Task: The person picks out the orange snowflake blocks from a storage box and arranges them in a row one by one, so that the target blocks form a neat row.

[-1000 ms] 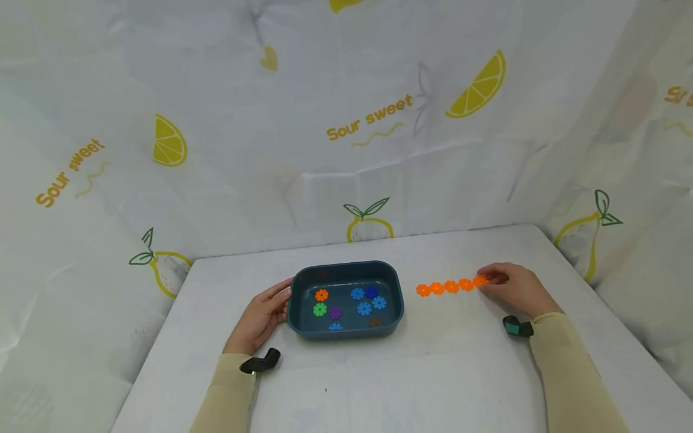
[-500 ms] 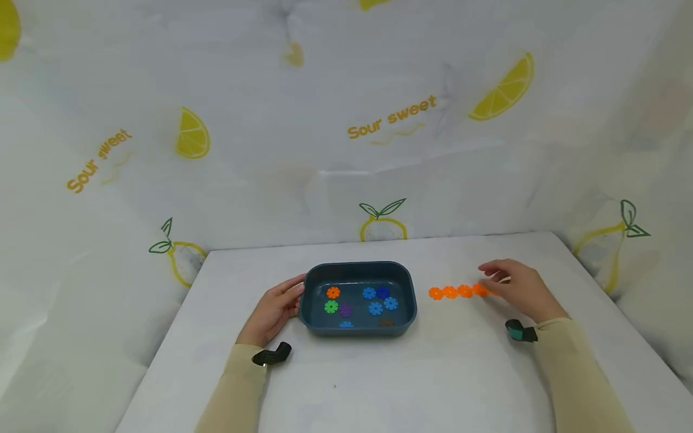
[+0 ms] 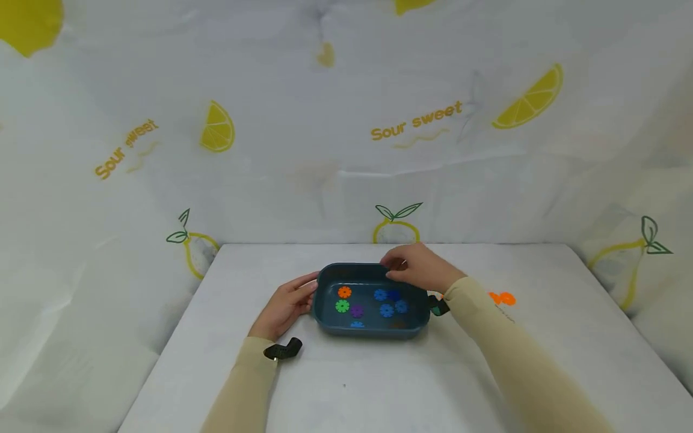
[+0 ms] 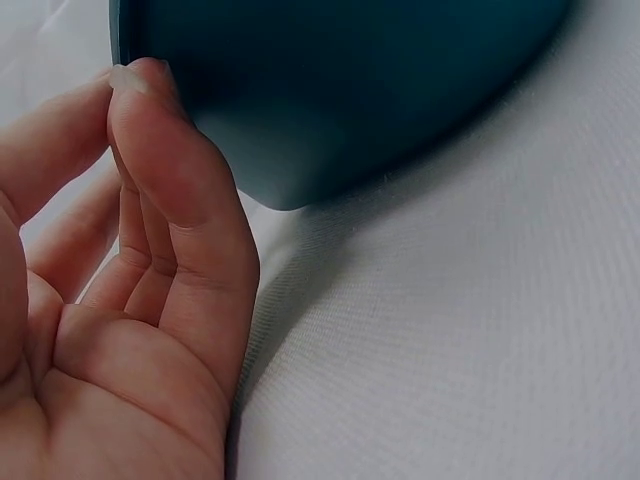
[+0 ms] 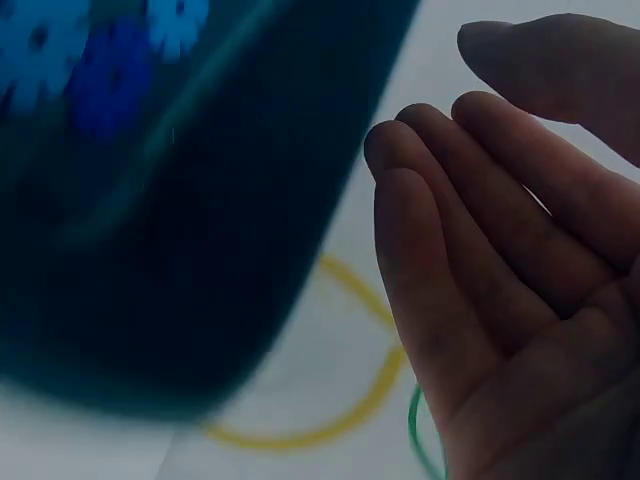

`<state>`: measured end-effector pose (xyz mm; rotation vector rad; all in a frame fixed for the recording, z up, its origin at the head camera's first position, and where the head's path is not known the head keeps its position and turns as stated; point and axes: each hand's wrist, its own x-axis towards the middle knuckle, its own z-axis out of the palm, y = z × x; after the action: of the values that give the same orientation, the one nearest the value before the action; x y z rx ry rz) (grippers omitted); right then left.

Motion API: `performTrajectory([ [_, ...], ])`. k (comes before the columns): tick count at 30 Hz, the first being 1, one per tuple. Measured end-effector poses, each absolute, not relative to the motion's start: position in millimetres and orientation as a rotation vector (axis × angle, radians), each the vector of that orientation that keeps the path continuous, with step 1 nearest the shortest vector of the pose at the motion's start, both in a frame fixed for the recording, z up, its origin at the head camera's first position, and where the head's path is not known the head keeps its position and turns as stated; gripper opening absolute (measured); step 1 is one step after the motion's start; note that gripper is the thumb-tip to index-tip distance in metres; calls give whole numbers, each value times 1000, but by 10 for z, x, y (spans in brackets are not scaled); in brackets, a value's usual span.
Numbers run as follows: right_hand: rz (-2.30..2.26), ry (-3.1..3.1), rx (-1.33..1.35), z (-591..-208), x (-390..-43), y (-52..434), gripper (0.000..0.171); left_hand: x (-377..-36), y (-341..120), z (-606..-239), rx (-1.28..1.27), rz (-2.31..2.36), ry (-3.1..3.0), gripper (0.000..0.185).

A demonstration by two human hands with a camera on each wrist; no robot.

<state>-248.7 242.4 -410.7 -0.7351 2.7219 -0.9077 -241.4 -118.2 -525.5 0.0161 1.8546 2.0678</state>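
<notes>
A dark teal plastic box (image 3: 370, 332) stands on the table; flower-shaped plastic discs lie inside. Among these are an orange disc (image 3: 344, 291), a green disc (image 3: 342, 306), a purple disc (image 3: 357, 311) and several blue discs (image 3: 387, 310). My left hand (image 3: 284, 307) grips the left end of the box, thumb and fingertips at its rim in the left wrist view. Over the back right corner hovers my right hand (image 3: 422, 266), fingers loosely bent with nothing between them. In the right wrist view its fingertips (image 5: 385, 145) overlap the box's edge.
To the right of the box lies a row of orange discs (image 3: 507, 299), mostly hidden behind my right forearm. A white sheet (image 3: 303, 180) printed with lemons hangs behind the white table (image 3: 325, 397).
My right hand has let go of the orange row and moved left to the box. My left hand keeps its grip on the box. The head view has shifted slightly.
</notes>
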Motion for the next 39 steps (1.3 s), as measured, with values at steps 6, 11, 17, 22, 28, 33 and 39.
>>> performTrajectory([
  [6, -699, 2641, -816, -4230, -2575, 1874, 35, -2427, -1180, -5241, 27, 2068, 1853, 46],
  [11, -631, 2631, -862, -4368, -2642, 1653, 35, -2420, -1171, -5231, 41, 2071, 1842, 45],
  [17, -588, 2638, -938, -4470, -2674, 1465, 33, -2430, -1178, -5231, 53, 2089, 1815, 44],
  [22, -509, 2665, -963, -4576, -2717, 1332, 30, -2437, -1197, -5222, 49, 2095, 1802, 43],
  [28, -438, 2704, -960, -4613, -2704, 1254, 25, -2426, -1184, -5199, 49, 2087, 1827, 46],
  [33, -432, 2727, -972, -4608, -2695, 1224, 21, -2423, -1180, -5189, 42, 2085, 1835, 46],
  [39, -421, 2735, -946, -4639, -2693, 1176, 20, -2429, -1190, -5209, 33, 2090, 1815, 44],
])
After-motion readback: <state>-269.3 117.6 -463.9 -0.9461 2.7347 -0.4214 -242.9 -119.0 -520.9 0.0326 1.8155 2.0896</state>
